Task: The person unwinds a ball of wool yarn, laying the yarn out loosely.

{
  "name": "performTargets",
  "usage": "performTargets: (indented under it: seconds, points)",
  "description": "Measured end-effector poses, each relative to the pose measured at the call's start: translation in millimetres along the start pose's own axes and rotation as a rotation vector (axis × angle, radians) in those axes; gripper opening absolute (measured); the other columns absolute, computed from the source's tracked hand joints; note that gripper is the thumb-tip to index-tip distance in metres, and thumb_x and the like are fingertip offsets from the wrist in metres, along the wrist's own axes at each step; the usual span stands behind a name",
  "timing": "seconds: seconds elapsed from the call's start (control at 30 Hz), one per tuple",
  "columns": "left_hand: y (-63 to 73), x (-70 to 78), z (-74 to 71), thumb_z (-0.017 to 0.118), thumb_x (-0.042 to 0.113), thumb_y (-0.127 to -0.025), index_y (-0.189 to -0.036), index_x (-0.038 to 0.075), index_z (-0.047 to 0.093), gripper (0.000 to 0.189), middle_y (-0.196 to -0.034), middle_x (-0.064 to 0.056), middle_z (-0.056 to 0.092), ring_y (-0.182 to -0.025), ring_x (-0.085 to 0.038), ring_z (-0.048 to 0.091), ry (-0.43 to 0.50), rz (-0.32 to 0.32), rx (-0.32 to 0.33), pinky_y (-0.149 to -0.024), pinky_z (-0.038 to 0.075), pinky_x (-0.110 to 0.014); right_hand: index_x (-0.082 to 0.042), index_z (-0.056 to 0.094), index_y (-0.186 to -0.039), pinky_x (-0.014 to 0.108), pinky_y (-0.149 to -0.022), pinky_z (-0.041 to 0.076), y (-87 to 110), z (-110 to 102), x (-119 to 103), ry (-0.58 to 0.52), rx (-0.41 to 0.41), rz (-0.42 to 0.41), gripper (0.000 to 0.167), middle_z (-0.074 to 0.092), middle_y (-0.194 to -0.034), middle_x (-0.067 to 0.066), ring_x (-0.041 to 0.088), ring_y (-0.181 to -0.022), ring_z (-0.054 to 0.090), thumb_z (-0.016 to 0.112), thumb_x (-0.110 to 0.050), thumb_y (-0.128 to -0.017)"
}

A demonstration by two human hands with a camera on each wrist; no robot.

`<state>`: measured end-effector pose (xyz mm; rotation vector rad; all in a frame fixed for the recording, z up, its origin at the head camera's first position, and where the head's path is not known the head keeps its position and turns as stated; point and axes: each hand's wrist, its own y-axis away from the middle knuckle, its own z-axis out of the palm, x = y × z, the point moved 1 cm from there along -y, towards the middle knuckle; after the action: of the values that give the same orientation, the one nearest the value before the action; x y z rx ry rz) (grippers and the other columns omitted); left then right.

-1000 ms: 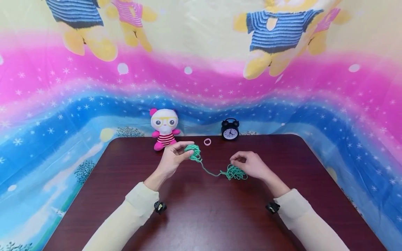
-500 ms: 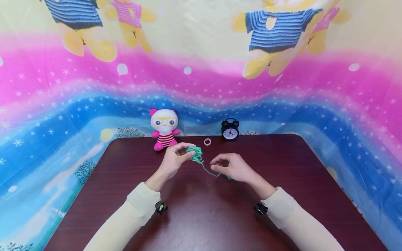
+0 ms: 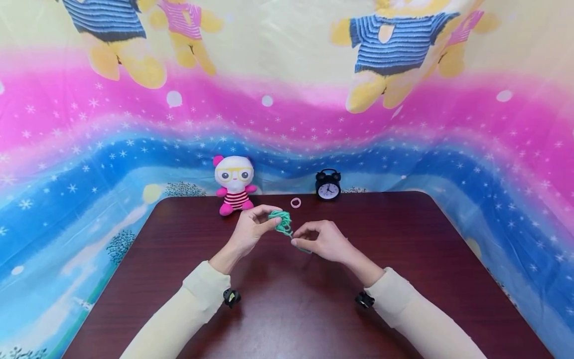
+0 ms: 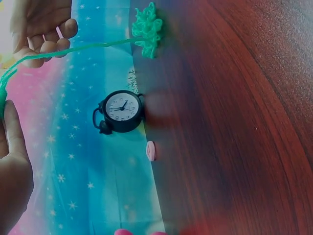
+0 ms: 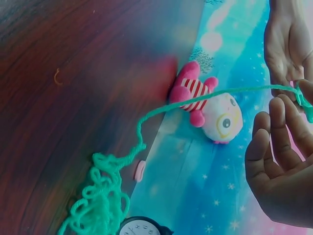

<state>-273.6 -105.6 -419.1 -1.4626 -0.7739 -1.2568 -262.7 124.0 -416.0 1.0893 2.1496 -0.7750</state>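
In the head view my left hand (image 3: 245, 230) pinches a small wound bundle of green yarn (image 3: 280, 222) between thumb and fingers, above the table. My right hand (image 3: 325, 242) is close beside it at the right, thumb and forefinger at the yarn strand that leaves the bundle. The other fingers are loosely curled. That strand (image 5: 166, 107) runs down to a loose, looped heap of green yarn (image 4: 146, 32) on the table. From the head camera, my right hand hides this heap.
A pink-and-white panda plush (image 3: 235, 184) sits at the table's back left. Toward the back right stands a black alarm clock (image 3: 328, 185), and a small pink ring (image 3: 296, 203) lies between them. Behind the dark wooden table (image 3: 287, 309) hangs a printed cloth (image 3: 287, 119).
My right hand has moved left from above the loose heap to the strand beside the bundle. My left hand keeps its pinch and has shifted slightly right.
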Motion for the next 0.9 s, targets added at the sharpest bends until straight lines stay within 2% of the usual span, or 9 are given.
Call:
performTargets:
  seconds: [0.33,0.4,0.6,0.7,0.83,0.9]
  points:
    - [0.9,-1.0,2.7,0.071,0.007,-0.091,-0.123,-0.012,0.06,0.039,-0.096,0.006,0.073,-0.084,-0.006,0.069,0.014,-0.002,-0.03,-0.079,0.06,-0.023,-0.026,0.078,-0.091,0.023,-0.066,0.053,-2.9,3.1,-4.9,0.045,0.042,-0.055,0.005,0.074,-0.085,-0.01,0.003,-0.073,0.063,0.077,-0.03,-0.088]
    - [1.4,-0.9,2.7,0.072,0.007,-0.091,-0.125,-0.012,0.059,0.041,-0.098,0.006,0.073,-0.085,-0.007,0.07,0.009,-0.019,-0.05,-0.08,0.06,-0.024,-0.026,0.078,-0.091,0.023,-0.066,0.053,-3.1,2.9,-5.5,0.052,0.044,-0.053,0.004,0.074,-0.085,-0.011,0.004,-0.072,0.063,0.076,-0.029,-0.089]
    - [3.0,-1.1,2.5,0.073,0.011,-0.09,-0.129,-0.002,0.062,0.042,-0.106,0.002,0.072,-0.097,-0.01,0.072,-0.055,-0.098,-0.132,-0.087,0.059,-0.026,-0.026,0.076,-0.087,0.025,-0.067,0.052,-4.3,1.1,-8.0,0.046,0.067,-0.044,0.005,0.072,-0.081,-0.012,0.005,-0.067,0.061,0.073,-0.028,-0.091]
    - [3.6,-1.5,2.5,0.073,0.012,-0.091,-0.13,0.0,0.062,0.042,-0.109,0.0,0.072,-0.097,-0.01,0.072,-0.077,-0.126,-0.165,-0.09,0.06,-0.032,-0.027,0.076,-0.087,0.025,-0.068,0.052,-4.9,0.1,-8.8,0.056,0.07,-0.038,0.006,0.072,-0.08,-0.012,0.005,-0.068,0.06,0.072,-0.027,-0.091]
    - [3.9,-2.3,1.9,0.071,0.013,-0.092,-0.133,-0.002,0.059,0.045,-0.11,-0.003,0.072,-0.094,-0.012,0.073,-0.073,-0.16,-0.195,-0.091,0.058,-0.048,-0.029,0.077,-0.09,0.026,-0.068,0.052,-5.6,-1.0,-9.8,0.062,0.07,-0.015,0.006,0.072,-0.08,-0.013,0.006,-0.069,0.06,0.072,-0.027,-0.092]
    - [4.0,-2.4,1.4,0.071,0.013,-0.093,-0.134,-0.001,0.058,0.045,-0.11,-0.005,0.072,-0.094,-0.013,0.073,-0.072,-0.175,-0.211,-0.09,0.058,-0.051,-0.029,0.077,-0.09,0.026,-0.068,0.052,-6.0,-1.5,-9.8,0.06,0.07,-0.001,0.006,0.072,-0.08,-0.013,0.007,-0.07,0.061,0.072,-0.027,-0.092]
